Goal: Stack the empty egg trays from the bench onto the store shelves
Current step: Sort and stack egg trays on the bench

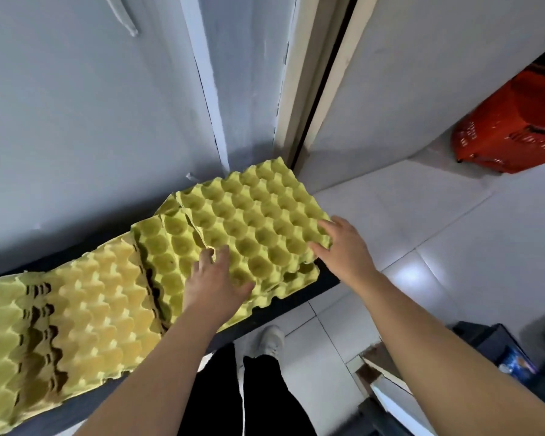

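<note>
Top egg tray (pixel 255 221): yellow-green moulded pulp, at the right end of the bench (pixel 309 291) close to the wall, lying askew over a shingled row of further trays (pixel 98 297) running toward the left end. Probably light, stiff enough to lift flat, yet brittle at rim and cones and liable to nest tight with the one beneath; best taken at two opposite edges. Left hand (pixel 214 278) spread flat on the near-left part, right hand (pixel 340 250) with straight fingers touching the right edge, well apart, neither clamped.
</note>
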{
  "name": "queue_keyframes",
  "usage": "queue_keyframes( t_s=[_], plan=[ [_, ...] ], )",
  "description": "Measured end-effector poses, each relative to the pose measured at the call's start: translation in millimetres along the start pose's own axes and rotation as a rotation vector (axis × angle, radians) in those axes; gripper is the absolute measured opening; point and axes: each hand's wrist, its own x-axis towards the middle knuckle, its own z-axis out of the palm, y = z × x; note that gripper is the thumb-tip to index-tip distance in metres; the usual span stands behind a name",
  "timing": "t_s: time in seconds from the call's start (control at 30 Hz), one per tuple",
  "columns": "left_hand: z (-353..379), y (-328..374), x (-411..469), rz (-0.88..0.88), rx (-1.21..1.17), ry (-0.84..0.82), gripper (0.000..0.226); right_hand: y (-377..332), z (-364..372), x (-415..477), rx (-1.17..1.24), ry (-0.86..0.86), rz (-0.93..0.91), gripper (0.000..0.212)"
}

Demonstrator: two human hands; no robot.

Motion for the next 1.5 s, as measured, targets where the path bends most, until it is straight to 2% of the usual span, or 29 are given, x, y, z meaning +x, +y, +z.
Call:
queue_keyframes(
  t_s=[0.3, 0.43, 0.73, 1.03, 1.23, 1.3, 1.4, 1.5],
  plan=[
    [38, 6, 35, -0.183, -0.125, -0.098, 0.133, 40, 37, 61, 0.116, -0.249, 0.136, 0.081],
    [47, 2, 37, -0.172, -0.223, -0.081, 0.135, 46, 47, 72, 0.211, -0.216, 0.171, 0.085],
    [26, -3, 32, -0.173, -0.404, 0.062, 0.136, 35, 32, 64, 0.293, -0.173, 0.182, 0.071],
    [-26, -13, -4, -0.057, -0.646, 0.254, 0.118, -6, -27, 36, 0.473, -0.039, 0.052, 0.068],
    [-80, -23, -49, 0.003, -0.738, 0.419, 0.113, -51, -65, 11, 0.540, -0.032, -0.044, 0.076],
    [-99, -30, -70, 0.007, -0.730, 0.464, 0.111, -73, -81, -2, 0.537, -0.032, -0.104, 0.072],
    [-125, -44, -103, -0.025, -0.717, 0.533, 0.112, -115, -102, -20, 0.493, 0.004, -0.216, 0.072],
    [-151, -62, -140, -0.072, -0.733, 0.612, 0.126, -162, -120, -36, 0.449, 0.016, -0.324, 0.074]
  ],
)
